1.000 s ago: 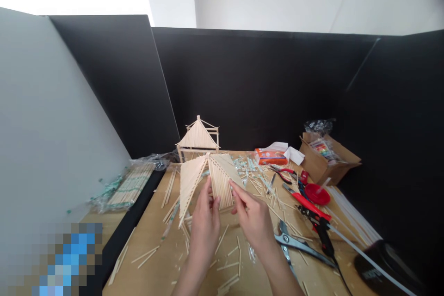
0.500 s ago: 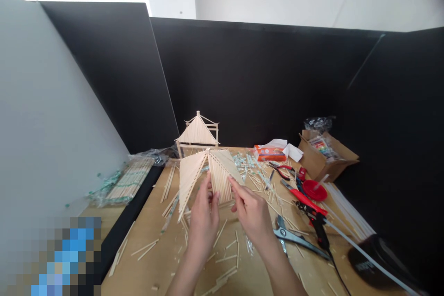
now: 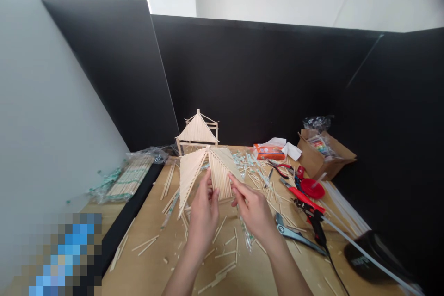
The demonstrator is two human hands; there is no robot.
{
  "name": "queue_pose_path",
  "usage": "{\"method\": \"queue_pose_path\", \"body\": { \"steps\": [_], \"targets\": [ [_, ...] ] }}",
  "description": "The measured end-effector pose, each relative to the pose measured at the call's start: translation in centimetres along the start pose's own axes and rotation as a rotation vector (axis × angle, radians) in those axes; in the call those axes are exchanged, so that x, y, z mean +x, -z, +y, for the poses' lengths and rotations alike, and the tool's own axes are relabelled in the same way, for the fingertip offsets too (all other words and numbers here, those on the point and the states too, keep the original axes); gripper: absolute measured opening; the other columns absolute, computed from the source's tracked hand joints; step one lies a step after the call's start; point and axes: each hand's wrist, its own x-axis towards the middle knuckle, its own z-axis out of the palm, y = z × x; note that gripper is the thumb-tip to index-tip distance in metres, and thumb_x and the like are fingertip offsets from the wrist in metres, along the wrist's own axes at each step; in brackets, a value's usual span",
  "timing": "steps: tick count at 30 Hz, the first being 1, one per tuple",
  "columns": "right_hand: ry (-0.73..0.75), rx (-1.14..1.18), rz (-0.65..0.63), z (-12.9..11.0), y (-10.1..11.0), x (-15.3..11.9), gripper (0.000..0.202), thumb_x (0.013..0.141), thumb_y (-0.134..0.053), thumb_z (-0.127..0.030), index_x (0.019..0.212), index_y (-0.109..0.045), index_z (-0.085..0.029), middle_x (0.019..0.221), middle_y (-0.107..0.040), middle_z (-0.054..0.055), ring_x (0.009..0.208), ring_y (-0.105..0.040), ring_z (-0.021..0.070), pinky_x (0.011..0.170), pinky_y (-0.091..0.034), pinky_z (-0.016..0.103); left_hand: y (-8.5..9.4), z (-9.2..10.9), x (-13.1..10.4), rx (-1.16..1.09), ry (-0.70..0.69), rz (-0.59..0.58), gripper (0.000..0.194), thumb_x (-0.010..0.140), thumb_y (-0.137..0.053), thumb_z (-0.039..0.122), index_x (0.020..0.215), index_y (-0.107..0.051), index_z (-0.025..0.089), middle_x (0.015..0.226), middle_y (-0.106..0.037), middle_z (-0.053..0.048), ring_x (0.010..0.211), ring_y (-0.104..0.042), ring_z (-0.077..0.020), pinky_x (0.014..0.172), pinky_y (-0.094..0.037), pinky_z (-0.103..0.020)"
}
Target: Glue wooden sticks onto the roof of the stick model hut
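A pointed roof made of thin wooden sticks point(image 3: 191, 173) stands in front of me, with its peak toward the back. On its near face, a panel of parallel sticks point(image 3: 220, 175) lies between my two hands. My left hand point(image 3: 204, 203) is closed on the panel's left edge, thumb at the front. The right hand point(image 3: 250, 201) pinches at the panel's right side with thumb and index finger. Behind the roof stands a second stick model, a small pavilion point(image 3: 197, 130) with a peaked roof on posts.
Loose sticks and clear wrappers litter the wooden table point(image 3: 145, 268). To the right lie a glue gun point(image 3: 314, 217), large cutters point(image 3: 300, 238), red-handled pliers point(image 3: 279, 169) and a red dish point(image 3: 312, 188). Farther back are an orange tissue pack point(image 3: 268, 151) and a cardboard box point(image 3: 324, 159). Bagged sticks point(image 3: 130, 178) lie left.
Both hands keep their hold on the stick panel, with only slight finger shifts. The whole view has shifted a little.
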Motion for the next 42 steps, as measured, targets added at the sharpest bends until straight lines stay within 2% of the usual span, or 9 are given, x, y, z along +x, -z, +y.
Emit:
{"method": "queue_pose_path", "body": {
  "steps": [6, 10, 13, 17, 24, 34, 38, 42],
  "targets": [
    [0.035, -0.029, -0.071, 0.6, 0.4, 0.0, 0.06, 0.092, -0.042, -0.011, 0.147, -0.036, -0.035, 0.109, -0.07, 0.001, 0.071, -0.067, 0.014, 0.07, -0.05, 0.024, -0.1, 0.0, 0.2, -0.017, 0.003, -0.011, 0.05, 0.094, -0.043, 0.035, 0.143, -0.034, 0.023, 0.115, -0.061, -0.012, 0.087, -0.066, -0.0181, 0.082, -0.052, -0.037],
    [0.032, -0.061, -0.116, 0.8, 0.8, 0.1, 0.068, 0.087, -0.047, -0.008, 0.148, -0.033, -0.037, 0.117, -0.069, 0.001, 0.073, -0.068, 0.0145, 0.071, -0.051, 0.025, -0.3, 0.0, 0.1, 0.004, -0.016, 0.015, 0.049, 0.095, -0.042, 0.034, 0.143, -0.034, 0.023, 0.123, -0.059, -0.014, 0.103, -0.064, -0.0221, 0.086, -0.051, -0.038],
    [0.033, -0.119, -0.122, 1.0, 0.9, 0.2, 0.069, 0.087, -0.05, -0.008, 0.148, -0.033, -0.037, 0.108, -0.073, 0.001, 0.07, -0.068, 0.0153, 0.072, -0.052, 0.026, -0.4, 0.0, -0.1, 0.011, -0.028, 0.028, 0.05, 0.095, -0.041, 0.032, 0.143, -0.033, 0.024, 0.128, -0.056, -0.015, 0.114, -0.06, -0.0247, 0.09, -0.05, -0.041],
    [0.041, -0.18, -0.113, 1.2, 0.8, 0.3, 0.069, 0.087, -0.054, -0.01, 0.147, -0.034, -0.036, 0.1, -0.075, 0.0, 0.07, -0.07, 0.0168, 0.071, -0.052, 0.026, -0.5, -0.1, -0.1, -0.014, -0.021, 0.013, 0.049, 0.096, -0.042, 0.031, 0.143, -0.033, 0.023, 0.128, -0.057, -0.016, 0.117, -0.059, -0.0255, 0.091, -0.05, -0.042],
    [0.115, -0.338, -0.111, 1.3, 0.9, 0.5, 0.064, 0.091, -0.054, -0.013, 0.148, -0.033, -0.032, 0.079, -0.074, -0.001, 0.062, -0.067, 0.0157, 0.06, -0.046, 0.023, -0.5, -0.1, -0.1, -0.021, -0.02, -0.006, 0.05, 0.096, -0.039, 0.031, 0.145, -0.03, 0.022, 0.134, -0.053, -0.018, 0.124, -0.054, -0.0274, 0.094, -0.049, -0.045],
    [0.172, -0.396, -0.135, 1.4, 1.0, 0.8, 0.062, 0.092, -0.052, -0.013, 0.149, -0.033, -0.025, 0.082, -0.075, 0.001, 0.065, -0.068, 0.0166, 0.062, -0.048, 0.024, -0.6, 0.0, -0.1, -0.023, -0.04, 0.023, 0.049, 0.096, -0.04, 0.029, 0.143, -0.032, 0.021, 0.136, -0.053, -0.018, 0.121, -0.056, -0.0276, 0.093, -0.049, -0.045],
    [0.166, -0.37, -0.154, 1.0, 1.0, 0.5, 0.067, 0.092, -0.052, -0.013, 0.152, -0.026, -0.025, 0.1, -0.075, 0.004, 0.073, -0.071, 0.0197, 0.066, -0.052, 0.027, -0.4, -0.1, 0.0, -0.028, -0.031, 0.004, 0.051, 0.095, -0.042, 0.029, 0.144, -0.031, 0.023, 0.13, -0.056, -0.017, 0.112, -0.061, -0.0252, 0.09, -0.05, -0.042],
    [0.153, -0.288, -0.159, 1.2, 0.9, -1.3, 0.072, 0.093, -0.05, -0.014, 0.154, -0.014, -0.027, 0.133, -0.061, 0.006, 0.097, -0.07, 0.0226, 0.079, -0.055, 0.032, -0.4, 0.0, 0.0, 0.022, -0.008, 0.006, 0.053, 0.094, -0.045, 0.031, 0.145, -0.029, 0.024, 0.123, -0.058, -0.014, 0.103, -0.063, -0.0226, 0.087, -0.051, -0.04]
  ]
}}
